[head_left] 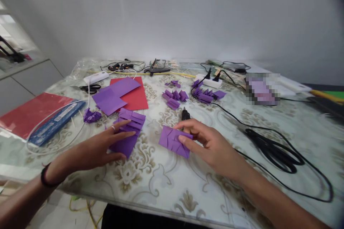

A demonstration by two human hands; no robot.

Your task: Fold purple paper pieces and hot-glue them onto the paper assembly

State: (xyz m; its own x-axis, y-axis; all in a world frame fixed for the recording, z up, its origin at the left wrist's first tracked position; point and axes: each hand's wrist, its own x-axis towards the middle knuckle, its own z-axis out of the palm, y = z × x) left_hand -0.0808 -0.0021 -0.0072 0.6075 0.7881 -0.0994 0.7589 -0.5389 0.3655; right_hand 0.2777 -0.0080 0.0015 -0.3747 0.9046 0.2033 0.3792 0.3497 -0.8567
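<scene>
My left hand (103, 147), with a ring and a dark wristband, lies with fingers spread over a stack of folded purple paper (127, 145). Between the thumb and fingers of my right hand (208, 146) is a flat folded purple piece (172, 142) with creases across it. Just behind the right hand's fingertips stands the black tip of a tool (185, 114), its lower part hidden. Several small folded purple pieces (174, 96) sit further back, and another group (205, 94) is to their right. A crumpled purple scrap (91, 115) lies left of the stack.
Purple sheets (115, 94) overlap a red sheet (139, 96). Scissors (92, 88) and a blue packet (57, 121) are at the left. A power strip (209, 81) stands at the back; a coiled black cable (274, 152) crosses the right side. Pliers (156, 70) lie near the wall.
</scene>
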